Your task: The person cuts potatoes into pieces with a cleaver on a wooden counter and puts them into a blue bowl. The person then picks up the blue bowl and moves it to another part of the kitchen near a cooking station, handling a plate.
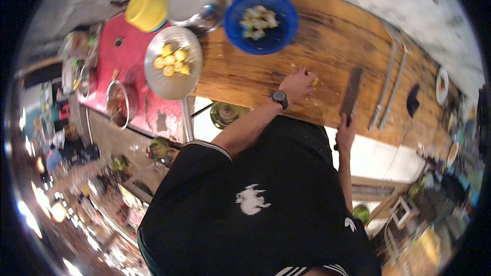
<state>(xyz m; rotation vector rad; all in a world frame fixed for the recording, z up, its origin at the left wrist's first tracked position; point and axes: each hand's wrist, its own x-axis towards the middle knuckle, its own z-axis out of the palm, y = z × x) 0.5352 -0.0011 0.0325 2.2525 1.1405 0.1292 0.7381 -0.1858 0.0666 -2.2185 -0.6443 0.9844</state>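
My left hand (297, 85), with a watch on the wrist, rests low over the wooden table (326, 42). Its fingers are around a small yellow piece of food (315, 81), partly covered by them; small yellow crumbs lie about it. In my right hand (346, 134), at the table's near edge, is the handle of a wide-bladed knife (351, 91), whose blade points away from me over the wood. Beyond my left hand stands a blue plastic basin (233, 38) with pale chunks (259, 21) in it. Further left, a metal dish (157, 80) holds several yellow pieces (172, 60).
An upturned metal pot (195, 2) and a yellow container (146, 10) stand at the back left. A pot of reddish contents (118, 104) sits by the pink surface (153, 109). Two metal rods (389, 84), a dark object (413, 100) and a white dish (442, 85) lie at the right.
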